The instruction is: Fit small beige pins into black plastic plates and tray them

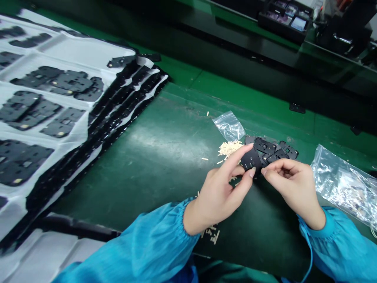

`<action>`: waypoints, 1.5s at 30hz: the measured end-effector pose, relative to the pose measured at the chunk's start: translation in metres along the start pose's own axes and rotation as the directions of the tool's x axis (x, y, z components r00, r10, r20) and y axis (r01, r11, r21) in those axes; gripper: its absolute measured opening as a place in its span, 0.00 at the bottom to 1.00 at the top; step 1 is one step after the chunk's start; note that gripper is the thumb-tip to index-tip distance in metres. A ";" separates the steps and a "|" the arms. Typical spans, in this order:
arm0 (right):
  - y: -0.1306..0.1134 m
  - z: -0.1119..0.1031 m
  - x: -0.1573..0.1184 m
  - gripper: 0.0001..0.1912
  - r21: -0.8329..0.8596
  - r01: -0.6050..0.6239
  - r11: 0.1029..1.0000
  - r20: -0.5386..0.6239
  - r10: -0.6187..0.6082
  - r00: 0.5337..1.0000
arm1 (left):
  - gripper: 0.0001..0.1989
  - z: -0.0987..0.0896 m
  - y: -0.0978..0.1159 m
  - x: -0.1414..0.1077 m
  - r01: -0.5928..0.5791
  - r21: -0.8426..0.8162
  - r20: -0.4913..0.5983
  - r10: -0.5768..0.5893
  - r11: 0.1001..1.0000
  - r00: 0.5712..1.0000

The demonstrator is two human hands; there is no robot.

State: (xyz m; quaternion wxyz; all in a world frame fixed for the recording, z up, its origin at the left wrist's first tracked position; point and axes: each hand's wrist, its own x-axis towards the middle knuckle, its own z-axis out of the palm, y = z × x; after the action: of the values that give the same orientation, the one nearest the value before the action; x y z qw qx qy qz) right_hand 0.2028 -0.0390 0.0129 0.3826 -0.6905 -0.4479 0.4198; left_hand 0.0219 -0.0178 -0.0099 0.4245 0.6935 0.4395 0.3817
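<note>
My left hand (219, 192) holds a flat black plate (250, 159) by its edges, between the thumb and the raised index finger. My right hand (290, 182) is pinched at the plate's lower right side; whatever is between its fingertips is too small to make out. Just beyond both hands lies a loose pile of black plates with cut-outs (278, 155). Beside the held plate, to the left, is a small heap of pale strips (229, 148), partly behind my left hand.
Stacked white trays (79, 51) with black plates stand at the left. A small clear bag (229, 125) lies beyond the strips, a larger clear bag (347, 184) at the right. Pale pieces (213, 236) lie near my left sleeve. A dark ledge (235, 59) crosses the back.
</note>
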 end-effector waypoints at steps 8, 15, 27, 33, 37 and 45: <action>-0.002 -0.007 0.005 0.07 0.041 -0.066 0.997 0.064 0.063 0.996 | 0.27 -0.002 -0.001 0.002 0.070 -0.093 0.012 -0.069 0.993 0.998; 0.000 -0.008 0.005 0.08 0.054 -0.091 0.994 0.080 0.087 0.993 | 0.27 -0.002 -0.001 0.002 0.083 -0.096 0.028 -0.080 0.992 0.996; -0.001 -0.008 0.007 0.07 0.084 -0.107 0.991 0.089 0.099 0.991 | 0.27 -0.002 -0.001 0.002 0.118 -0.174 0.055 -0.110 0.978 0.992; -0.002 -0.008 0.008 0.07 0.101 -0.125 0.987 0.094 0.116 0.989 | 0.27 -0.003 -0.002 0.002 0.122 -0.185 0.079 -0.109 0.975 0.991; -0.002 -0.008 0.008 0.08 0.101 -0.131 0.986 0.095 0.121 0.988 | 0.27 -0.002 -0.003 0.002 0.159 -0.219 0.096 -0.141 0.963 0.985; -0.004 -0.008 0.004 0.07 0.078 -0.115 0.990 0.080 0.109 0.991 | 0.27 -0.002 -0.004 0.002 0.118 -0.189 0.062 -0.108 0.975 0.992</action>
State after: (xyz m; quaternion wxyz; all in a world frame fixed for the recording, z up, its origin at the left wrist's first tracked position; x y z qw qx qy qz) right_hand 0.2097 -0.0347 0.0184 0.3693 -0.6818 -0.4051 0.4844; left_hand 0.0203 -0.0142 -0.0123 0.5219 0.6326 0.4280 0.3797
